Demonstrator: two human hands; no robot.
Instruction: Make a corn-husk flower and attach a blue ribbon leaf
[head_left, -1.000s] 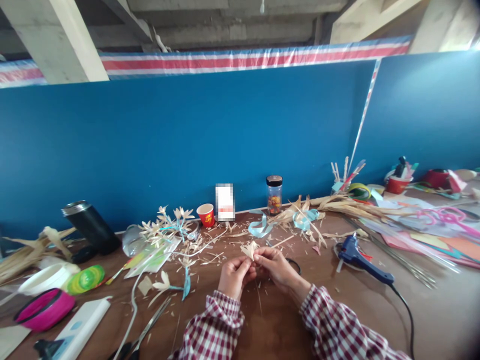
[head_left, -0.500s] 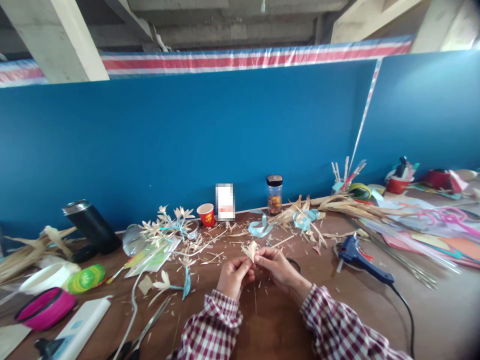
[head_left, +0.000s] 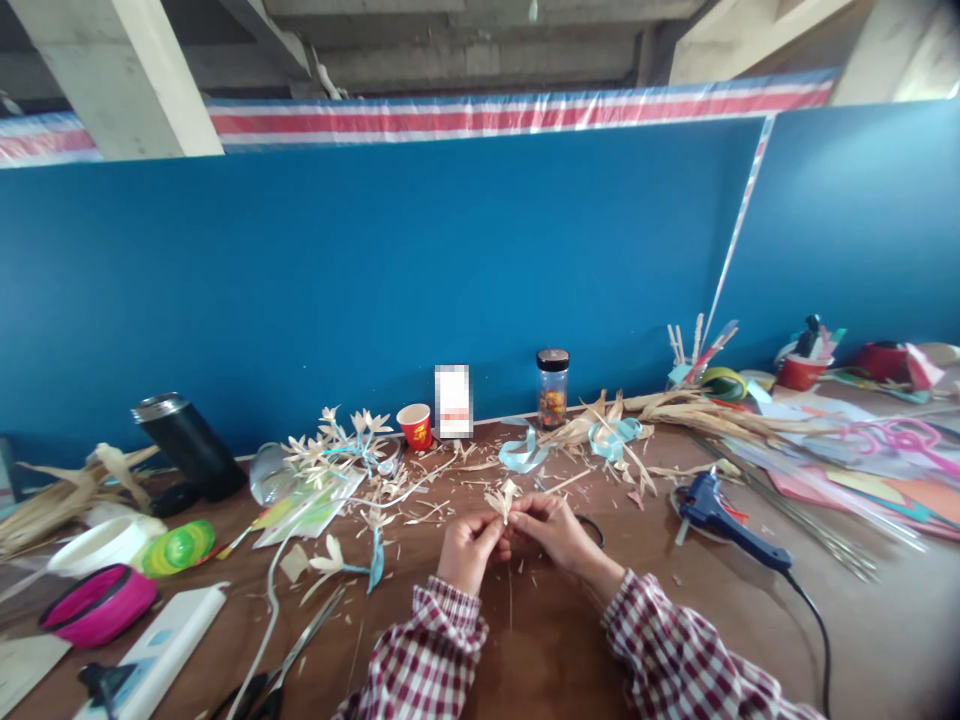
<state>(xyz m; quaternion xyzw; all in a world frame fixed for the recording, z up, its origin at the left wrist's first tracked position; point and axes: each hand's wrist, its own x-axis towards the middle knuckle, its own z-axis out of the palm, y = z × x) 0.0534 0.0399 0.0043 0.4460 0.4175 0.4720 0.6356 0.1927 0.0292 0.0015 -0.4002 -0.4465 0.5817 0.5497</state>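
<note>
While both hands meet above the near middle of a brown table (head_left: 547, 650), a small pale flower of dry, husk-like strips (head_left: 501, 499) stands pinched between them, its petals splayed upward. The left hand (head_left: 466, 550) has thumb and forefinger closed at the flower's base; the right hand (head_left: 559, 535) pinches it from the other side, thumb and forefinger likewise together — whether the lower fingers grip anything cannot be told. Good handling here, it would seem, means one hand holding the base firmly while the other shapes lightly, with pressure kept low on the petals — brittle-looking stuff that might split if squeezed or twisted hard. An even spread of strips, judged by turning the base slightly, should serve best. To the left lie scissors (head_left: 301, 640) and a blue-stemmed flower (head_left: 330, 560), with a flower cluster (head_left: 341, 445) farther off; to the right rests a blue glue gun (head_left: 731, 522).
</note>
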